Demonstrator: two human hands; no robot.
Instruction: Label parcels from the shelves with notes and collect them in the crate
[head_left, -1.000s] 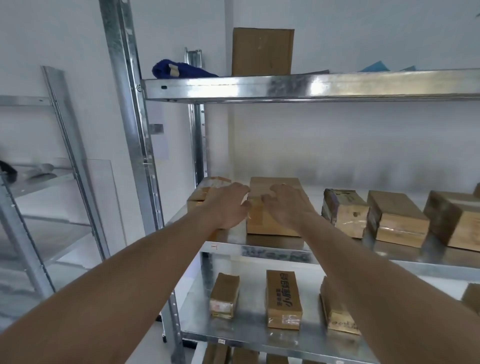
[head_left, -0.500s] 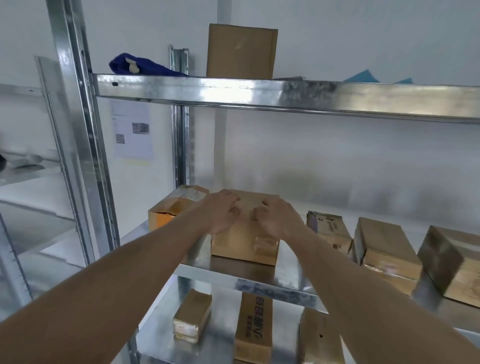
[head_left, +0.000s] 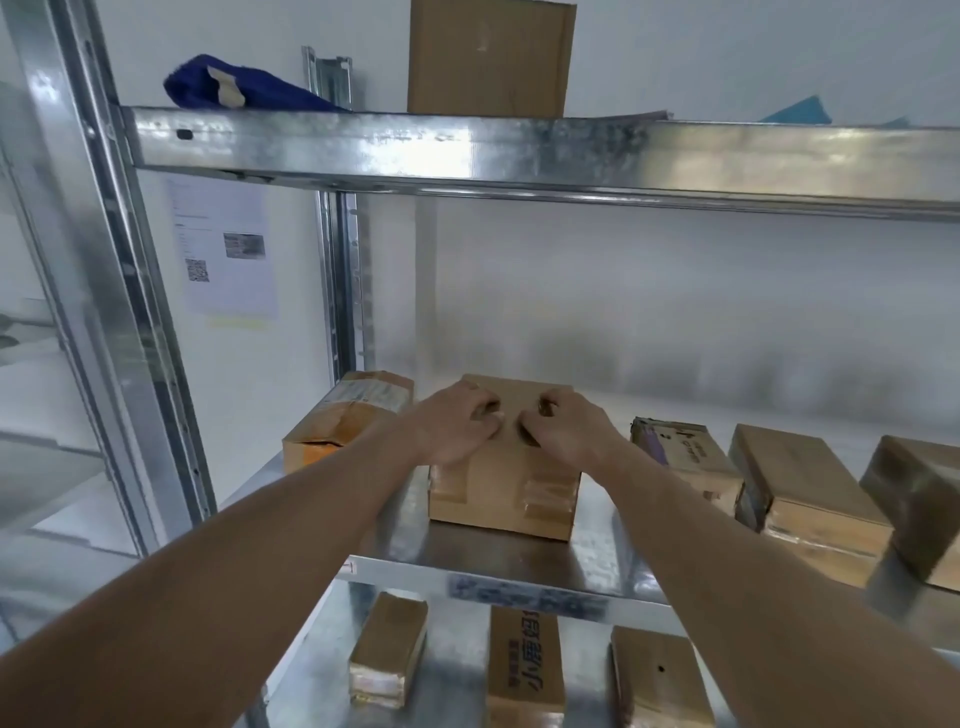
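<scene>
Parcel: brown taped cardboard parcel (head_left: 501, 488) on the metal shelf (head_left: 519, 571), long axis running away from the person.
Hands: left hand (head_left: 457, 426) and right hand (head_left: 566, 431) rest on its top, fingers curled, equally near; whether they grasp it, I cannot tell.

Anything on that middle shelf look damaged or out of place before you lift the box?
Yes: the brown cardboard parcel at the shelf's left end looks torn open at its near end, with orange showing. Both hands, left hand and right hand, rest on the intact middle cardboard box.

Both forearms are bare, sleeveless to the frame edge; hands ungloved.
</scene>
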